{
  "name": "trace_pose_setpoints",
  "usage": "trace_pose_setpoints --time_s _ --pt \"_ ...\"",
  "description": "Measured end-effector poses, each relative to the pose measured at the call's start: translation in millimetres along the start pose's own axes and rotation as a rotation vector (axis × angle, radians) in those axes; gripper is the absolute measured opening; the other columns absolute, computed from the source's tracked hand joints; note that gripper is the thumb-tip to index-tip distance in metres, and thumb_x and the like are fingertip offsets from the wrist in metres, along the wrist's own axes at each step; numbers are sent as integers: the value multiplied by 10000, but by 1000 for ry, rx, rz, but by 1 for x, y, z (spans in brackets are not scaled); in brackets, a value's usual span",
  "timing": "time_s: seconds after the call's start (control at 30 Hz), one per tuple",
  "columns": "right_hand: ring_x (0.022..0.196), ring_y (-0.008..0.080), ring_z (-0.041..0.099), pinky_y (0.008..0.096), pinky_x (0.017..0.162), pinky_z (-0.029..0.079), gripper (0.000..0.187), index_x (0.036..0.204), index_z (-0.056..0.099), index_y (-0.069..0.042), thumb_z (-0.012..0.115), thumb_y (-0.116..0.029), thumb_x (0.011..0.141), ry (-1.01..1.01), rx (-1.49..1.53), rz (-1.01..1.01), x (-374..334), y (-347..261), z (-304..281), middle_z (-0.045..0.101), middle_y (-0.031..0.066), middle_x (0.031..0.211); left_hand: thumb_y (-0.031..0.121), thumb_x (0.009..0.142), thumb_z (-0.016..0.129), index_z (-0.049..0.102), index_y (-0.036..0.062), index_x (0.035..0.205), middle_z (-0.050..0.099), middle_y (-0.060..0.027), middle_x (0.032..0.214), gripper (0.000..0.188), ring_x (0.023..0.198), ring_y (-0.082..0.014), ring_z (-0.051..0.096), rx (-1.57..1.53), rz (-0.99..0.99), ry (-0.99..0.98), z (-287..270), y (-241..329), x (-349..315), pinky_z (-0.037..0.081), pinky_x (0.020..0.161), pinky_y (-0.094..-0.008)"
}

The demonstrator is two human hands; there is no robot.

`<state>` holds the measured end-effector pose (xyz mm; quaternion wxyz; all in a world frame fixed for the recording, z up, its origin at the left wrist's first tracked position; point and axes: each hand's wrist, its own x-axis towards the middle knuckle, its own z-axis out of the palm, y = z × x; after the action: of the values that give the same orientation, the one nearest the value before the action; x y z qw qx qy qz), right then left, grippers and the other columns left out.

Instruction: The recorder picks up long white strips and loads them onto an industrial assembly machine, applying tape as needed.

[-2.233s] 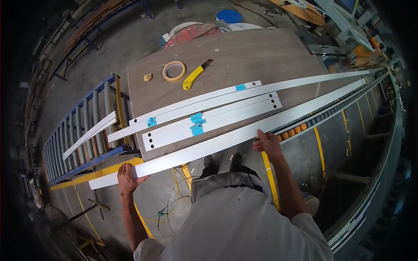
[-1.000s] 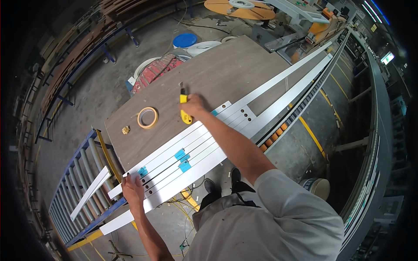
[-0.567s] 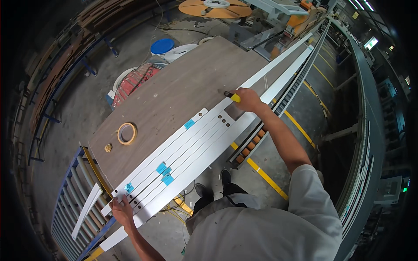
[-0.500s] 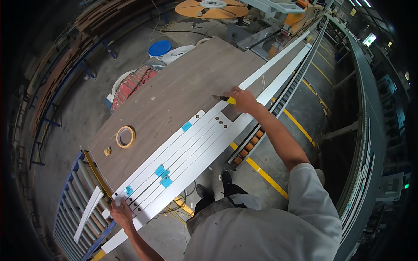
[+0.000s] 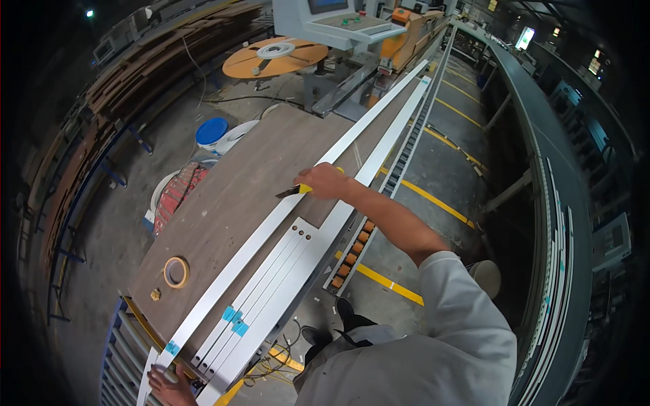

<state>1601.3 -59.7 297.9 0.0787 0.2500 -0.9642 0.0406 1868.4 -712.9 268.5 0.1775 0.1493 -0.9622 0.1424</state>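
Observation:
My right hand (image 5: 323, 181) is closed around a yellow and black utility knife (image 5: 304, 189), its blade pointing left over a long white strip (image 5: 254, 233). This strip runs diagonally along a brown board (image 5: 237, 183), with blue tape near its near end. There, at the lower left, my left hand (image 5: 170, 387) grips the strip's end, fingers partly hidden. Beside it lie several shorter white strips (image 5: 271, 274) with dark holes at their ends and blue tape (image 5: 235, 319) across the middle. A wider white strip (image 5: 305, 254) borders them on my side.
On the board sit a tape roll (image 5: 177, 272) and a small tan lump (image 5: 156, 294). A roller conveyor (image 5: 125, 345) adjoins its near end. A narrow roller track (image 5: 352, 254) runs along the right. Beyond stand a blue-lidded bucket (image 5: 211, 132) and a large orange reel (image 5: 274, 57).
The long strip now lies apart from the shorter strips, with brown board showing between. My left hand has moved down and left at its end. The whole view has shifted.

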Motion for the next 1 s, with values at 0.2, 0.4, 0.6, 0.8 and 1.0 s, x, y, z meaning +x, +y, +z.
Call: trace_pose_setpoints --time_s 0.2,0.4,0.6,0.8,1.0 --pt "793 276 685 370 692 536 404 1069 645 -121 744 -93 678 18 -41 53 -30 -19 -40 687 72 958 467 897 613 606 -66 1172 630 -256 1135 600 1018 -420 623 -96 -25 -252 -122 9 16 532 861 -496" --pt "756 277 676 382 641 532 381 1088 622 -99 637 -19 716 27 -82 87 -89 -64 -83 669 72 948 541 805 683 629 14 1191 638 -240 1125 655 975 -381 641 -54 27 -344 -128 -31 1 534 853 -484" --pt "791 291 674 396 638 534 460 1153 602 -106 612 1 706 83 -101 181 -177 -103 -123 662 63 1043 675 666 733 682 67 832 657 -150 702 633 608 -360 630 16 344 -182 -120 -54 -5 488 531 -459" --pt "753 306 663 419 624 520 387 1071 642 -103 647 -26 692 7 -148 341 -307 -112 -139 675 42 1003 783 594 683 662 60 669 611 -133 550 727 508 -323 616 176 494 -235 -86 -39 -44 473 461 -439" --pt "733 288 661 410 605 511 386 1060 641 -121 657 -36 684 -26 -180 473 -443 -120 -145 664 28 945 759 676 644 707 83 769 685 -148 689 685 624 -335 676 49 738 -292 -16 -25 -102 508 543 -466"
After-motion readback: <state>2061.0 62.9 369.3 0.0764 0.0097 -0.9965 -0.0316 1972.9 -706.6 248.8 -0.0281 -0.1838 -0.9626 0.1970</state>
